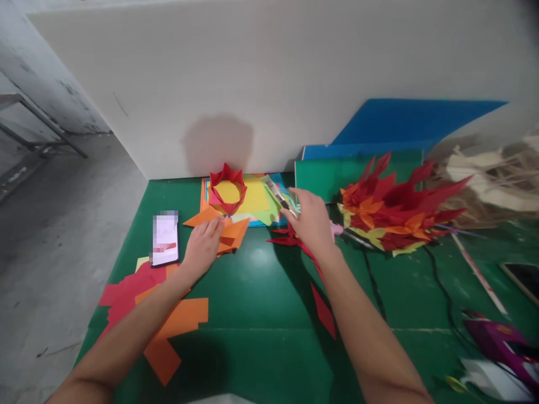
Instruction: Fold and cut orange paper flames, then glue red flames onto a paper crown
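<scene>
I'm watching my left hand (pixel 205 242), fingers slightly bent, resting over orange folded paper (pixel 238 228) on the green worktop (pixel 256 292), just nearer me than the red paper ring (pixel 230 207). Over here my right hand (pixel 310 220) is half-curled at a slim tool (pixel 277 193); whether either actually grips, I can't tell.

No words, brands or numbers can be read here. The upright phone (pixel 165 247) on the counter (pixel 252 297) has a lit screen, partly pixelated, with nothing legible on it; any small marks on the purple object (pixel 494 339) at the right are too blurred to make out.
</scene>
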Demonstrator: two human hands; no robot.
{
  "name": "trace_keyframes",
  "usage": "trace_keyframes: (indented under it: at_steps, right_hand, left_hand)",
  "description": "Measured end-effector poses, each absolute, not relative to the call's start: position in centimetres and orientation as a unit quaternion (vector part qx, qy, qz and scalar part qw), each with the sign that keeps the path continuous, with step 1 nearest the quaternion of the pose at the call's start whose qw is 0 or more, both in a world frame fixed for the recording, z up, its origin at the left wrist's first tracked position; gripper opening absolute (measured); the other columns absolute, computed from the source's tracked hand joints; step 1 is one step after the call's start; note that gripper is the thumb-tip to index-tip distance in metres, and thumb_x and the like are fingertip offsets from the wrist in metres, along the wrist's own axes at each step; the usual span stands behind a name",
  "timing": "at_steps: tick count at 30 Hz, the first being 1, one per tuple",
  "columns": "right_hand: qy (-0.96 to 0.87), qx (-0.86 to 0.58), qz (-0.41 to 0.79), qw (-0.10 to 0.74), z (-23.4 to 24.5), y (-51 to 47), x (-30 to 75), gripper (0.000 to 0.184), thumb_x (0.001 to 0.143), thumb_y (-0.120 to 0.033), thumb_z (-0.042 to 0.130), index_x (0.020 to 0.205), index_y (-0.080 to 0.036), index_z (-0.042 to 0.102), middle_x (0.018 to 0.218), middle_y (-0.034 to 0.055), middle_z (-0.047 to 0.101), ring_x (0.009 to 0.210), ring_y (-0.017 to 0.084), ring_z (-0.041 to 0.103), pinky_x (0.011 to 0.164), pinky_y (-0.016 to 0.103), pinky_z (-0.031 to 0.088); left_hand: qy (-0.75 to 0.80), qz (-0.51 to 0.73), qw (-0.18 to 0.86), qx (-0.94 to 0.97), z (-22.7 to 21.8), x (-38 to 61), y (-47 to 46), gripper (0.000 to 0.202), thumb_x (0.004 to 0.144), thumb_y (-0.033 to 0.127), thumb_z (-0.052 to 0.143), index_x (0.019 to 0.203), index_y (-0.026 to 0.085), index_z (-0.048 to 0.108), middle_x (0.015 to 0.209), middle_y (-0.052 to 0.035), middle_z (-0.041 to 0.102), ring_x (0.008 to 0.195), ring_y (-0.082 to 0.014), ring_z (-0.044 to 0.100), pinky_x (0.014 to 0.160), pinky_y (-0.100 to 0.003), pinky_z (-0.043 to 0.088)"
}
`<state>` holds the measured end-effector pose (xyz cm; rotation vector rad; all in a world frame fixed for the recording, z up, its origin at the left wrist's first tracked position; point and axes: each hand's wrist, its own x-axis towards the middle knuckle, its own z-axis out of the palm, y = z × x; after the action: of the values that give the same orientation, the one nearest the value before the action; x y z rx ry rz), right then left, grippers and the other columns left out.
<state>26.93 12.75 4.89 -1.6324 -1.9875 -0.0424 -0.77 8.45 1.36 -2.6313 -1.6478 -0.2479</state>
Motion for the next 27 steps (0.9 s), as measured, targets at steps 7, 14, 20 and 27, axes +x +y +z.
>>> trace_keyframes:
  at_steps: [7, 14, 20, 27]
  right_hand:
    - [-0.813, -0.468, 0.151, 0.310, 3.8, 15.1, 21.2, 0.059, 0.080, -0.014, 0.054, 0.137, -0.021, 0.042, 0.141, 0.0116, 0.046, 0.119, 0.025, 0.052, 0.095, 0.042, 0.046]
    - [-0.816, -0.486, 0.198, 0.244, 2.9, 17.7, 17.1, 0.022, 0.082, -0.014, 0.056, 0.102, -0.017, 0.065, 0.100, 0.0090, 0.069, 0.087, 0.021, 0.062, 0.080, 0.035, 0.048]
    - [-0.817, -0.458, 0.174, 0.303, 5.7, 13.9, 19.5, 0.011, 0.087, -0.021, 0.052, 0.089, -0.017, 0.062, 0.090, 0.0081, 0.067, 0.084, 0.021, 0.061, 0.076, 0.034, 0.048]
    - [-0.846, -0.419, 0.216, 0.250, 6.7, 5.4, 23.8, 0.014, 0.089, -0.021, 0.050, 0.097, -0.022, 0.061, 0.105, 0.0078, 0.067, 0.102, 0.022, 0.060, 0.089, 0.037, 0.049]
  left_hand:
    - [-0.459, -0.054, -0.103, -0.881, 0.7, -1.1, 7.2, 0.064, 0.089, 0.043, 0.048, 0.148, 0.033, 0.025, 0.158, -0.0036, 0.019, 0.144, -0.0405, 0.007, 0.111, -0.063, 0.016]
    - [-0.485, -0.042, -0.095, -0.868, -0.9, -1.0, 7.3, 0.054, 0.093, 0.043, 0.043, 0.144, 0.027, 0.035, 0.156, -0.0095, 0.024, 0.144, -0.0390, 0.010, 0.109, -0.065, 0.017]
    - [-0.478, -0.050, -0.056, -0.875, -1.1, -0.5, 8.3, 0.048, 0.096, 0.033, 0.038, 0.141, 0.020, 0.040, 0.154, -0.0132, 0.028, 0.143, -0.0357, 0.018, 0.110, -0.057, 0.023]
    - [-0.519, -0.123, -0.094, -0.841, -0.3, -0.3, 10.3, 0.046, 0.089, 0.019, 0.044, 0.135, 0.014, 0.047, 0.148, -0.0176, 0.037, 0.141, -0.0337, 0.026, 0.113, -0.060, 0.015]
